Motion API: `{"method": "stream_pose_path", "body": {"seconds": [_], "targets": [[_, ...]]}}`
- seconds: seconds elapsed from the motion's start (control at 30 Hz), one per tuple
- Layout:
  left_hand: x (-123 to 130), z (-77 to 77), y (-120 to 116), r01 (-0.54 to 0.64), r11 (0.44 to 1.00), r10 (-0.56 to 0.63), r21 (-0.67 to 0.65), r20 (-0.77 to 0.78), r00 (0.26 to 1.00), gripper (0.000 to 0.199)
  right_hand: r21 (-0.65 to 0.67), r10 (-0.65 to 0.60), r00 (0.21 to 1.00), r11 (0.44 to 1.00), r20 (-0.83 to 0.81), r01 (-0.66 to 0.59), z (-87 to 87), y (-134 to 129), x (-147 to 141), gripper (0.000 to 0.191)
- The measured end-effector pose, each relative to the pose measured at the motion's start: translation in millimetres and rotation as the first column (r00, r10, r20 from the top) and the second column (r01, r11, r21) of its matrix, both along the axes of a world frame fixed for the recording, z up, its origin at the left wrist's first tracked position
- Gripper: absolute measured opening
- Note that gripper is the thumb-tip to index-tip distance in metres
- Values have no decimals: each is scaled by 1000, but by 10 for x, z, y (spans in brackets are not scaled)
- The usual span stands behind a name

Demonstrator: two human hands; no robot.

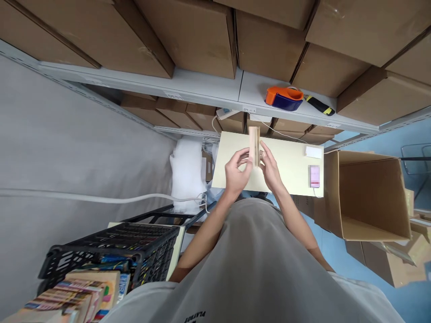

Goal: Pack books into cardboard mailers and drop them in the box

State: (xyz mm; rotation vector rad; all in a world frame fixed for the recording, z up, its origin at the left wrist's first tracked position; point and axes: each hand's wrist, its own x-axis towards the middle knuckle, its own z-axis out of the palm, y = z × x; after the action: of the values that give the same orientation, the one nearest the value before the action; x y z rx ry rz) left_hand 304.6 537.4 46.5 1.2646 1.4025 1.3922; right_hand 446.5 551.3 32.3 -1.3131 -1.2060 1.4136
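Above the pale yellow table, a book is held upright on edge, its narrow side and a pale cover facing me. My left hand grips its left side, thumb and fingers bent against the lower part. On the opposite side, my right hand presses its fingers along the book's right edge. Both hands are closed about the book. Its title cannot be made out.
The table carries a phone and a white box at right. An open carton stands beyond. A tape dispenser and a cutter lie on the shelf. At lower left is a black crate of books.
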Motion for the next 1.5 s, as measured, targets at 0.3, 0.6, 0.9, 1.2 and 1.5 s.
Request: {"method": "stream_pose_path", "body": {"seconds": [0.3,0.6,0.9,1.2,1.5], "targets": [[-279,-388,242,140,934,41,-328,490,871,46,382,6,865,896,501,-227,-81,-236,-341,47],[-350,-815,170,-185,947,253,-263,256,933,42,201,-39,923,979,382,-42,-367,-57,-363,55],[-588,-1514,78,20,985,-84,-171,-372,925,31,-443,-62,984,896,-168,-18,-1351,390,-865,44],[-1076,-2463,530,-28,942,-117,-335,-407,906,38,-452,33,996,892,81,7,-2151,1106,-1257,18],[-1027,-2778,876,68,880,-243,-471,-322,915,57,-468,13,964,876,264,116,-2507,1337,-1380,62]]}}
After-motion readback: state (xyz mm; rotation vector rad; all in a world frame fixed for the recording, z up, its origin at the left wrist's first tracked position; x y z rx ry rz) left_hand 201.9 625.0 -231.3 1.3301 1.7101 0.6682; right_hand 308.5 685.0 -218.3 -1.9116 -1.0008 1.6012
